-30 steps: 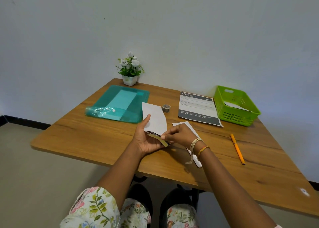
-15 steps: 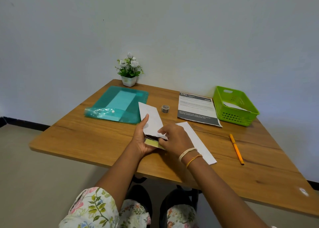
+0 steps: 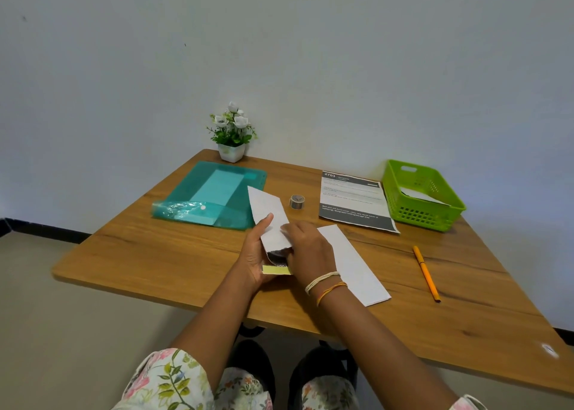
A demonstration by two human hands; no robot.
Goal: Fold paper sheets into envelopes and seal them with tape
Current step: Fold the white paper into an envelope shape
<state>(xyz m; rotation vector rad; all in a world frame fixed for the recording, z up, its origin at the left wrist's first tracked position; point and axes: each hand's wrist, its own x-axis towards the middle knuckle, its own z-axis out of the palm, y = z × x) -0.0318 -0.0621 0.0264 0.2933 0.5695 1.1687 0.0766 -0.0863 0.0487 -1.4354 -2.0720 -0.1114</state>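
Observation:
My left hand point(image 3: 255, 256) grips a white folded paper envelope point(image 3: 267, 214) that tilts up and away over the table's front middle, thumb on its face. My right hand point(image 3: 307, 248) pinches a card with a yellow strip point(image 3: 276, 269) at the envelope's open lower end; the card's dark part sits partly inside the opening. A second long folded white sheet point(image 3: 352, 263) lies flat on the wooden table point(image 3: 155, 254) just right of my right hand. A small roll of tape point(image 3: 297, 201) stands beyond the hands.
A teal plastic folder point(image 3: 214, 192) lies at back left, a potted flower point(image 3: 232, 136) behind it. A printed sheet point(image 3: 354, 201) and a green basket point(image 3: 419, 192) with paper inside sit at back right. An orange pen point(image 3: 426, 273) lies to the right.
My right hand moved left and forward, pushing the yellow-striped card further into the envelope's open end. The long folded sheet it covered now lies uncovered on the table.

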